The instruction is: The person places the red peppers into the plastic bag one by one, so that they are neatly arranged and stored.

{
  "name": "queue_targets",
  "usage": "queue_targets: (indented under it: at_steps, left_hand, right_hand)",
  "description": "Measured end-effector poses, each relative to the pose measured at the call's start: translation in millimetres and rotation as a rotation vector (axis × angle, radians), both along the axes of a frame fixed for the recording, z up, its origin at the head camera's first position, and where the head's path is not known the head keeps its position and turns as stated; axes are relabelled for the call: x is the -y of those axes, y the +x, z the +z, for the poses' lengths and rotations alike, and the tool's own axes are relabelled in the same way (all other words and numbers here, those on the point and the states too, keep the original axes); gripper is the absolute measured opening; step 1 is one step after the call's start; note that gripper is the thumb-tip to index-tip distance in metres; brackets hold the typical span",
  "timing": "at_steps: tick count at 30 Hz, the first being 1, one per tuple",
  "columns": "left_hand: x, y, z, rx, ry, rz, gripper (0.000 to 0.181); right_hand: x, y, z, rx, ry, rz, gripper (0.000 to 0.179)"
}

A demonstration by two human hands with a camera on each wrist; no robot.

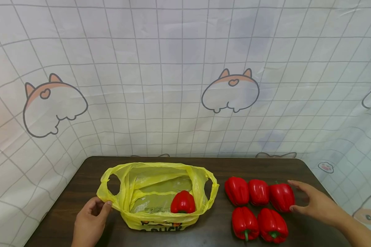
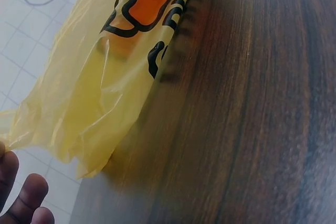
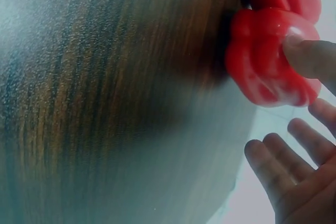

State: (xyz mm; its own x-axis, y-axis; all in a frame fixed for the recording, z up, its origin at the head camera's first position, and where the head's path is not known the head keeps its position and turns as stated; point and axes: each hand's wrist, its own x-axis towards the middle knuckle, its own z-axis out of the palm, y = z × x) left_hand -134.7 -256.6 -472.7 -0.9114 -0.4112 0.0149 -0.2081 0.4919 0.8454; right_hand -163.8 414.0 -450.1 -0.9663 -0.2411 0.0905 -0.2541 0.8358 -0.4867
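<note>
A yellow plastic bag (image 1: 160,219) stands with its mouth spread wide, a red bell pepper (image 1: 182,202) inside at its right end. My left hand (image 1: 91,219) pinches the bag's left handle; in the left wrist view, fingertips (image 2: 8,169) show at the bag's gathered corner. To the right, several red bell peppers lie in two rows. At the back row's right end is one pepper (image 1: 282,197), with my right hand (image 1: 318,206) beside it, thumb and fingers spread apart. In the right wrist view the thumb overlaps this pepper (image 3: 257,61), and the other fingers extend past it.
Two more peppers, a left one (image 1: 236,191) and a middle one (image 1: 258,192), complete the back row. The front row has a pepper (image 1: 245,223) and another pepper (image 1: 272,225). A dark wooden table (image 1: 216,236) backs onto a white grid-patterned cloth (image 1: 173,103).
</note>
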Motion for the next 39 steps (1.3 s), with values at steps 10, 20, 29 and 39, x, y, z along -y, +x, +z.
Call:
queue_targets:
  at_steps: [10, 20, 29, 39]
  left_hand:
    - [-1.9, 1.6, 0.1, -0.040, -0.009, 0.020, 0.040]
    - [-3.2, 2.7, -0.7, -0.054, -0.008, 0.025, 0.040]
    - [-3.2, 3.9, -1.9, -0.058, 0.011, 0.022, 0.038]
    - [-2.9, 1.7, -3.0, -0.059, -0.007, 0.021, 0.040]
  right_hand:
    - [4, 1.7, 3.0, 0.101, -0.021, 0.017, 0.098]
    - [4, 1.7, -5.9, 0.075, -0.014, 0.030, 0.104]
    - [6, 0.8, -11.3, 0.012, -0.011, 0.011, 0.101]
    - [6, 1.1, -15.3, 0.002, -0.019, -0.043, 0.098]
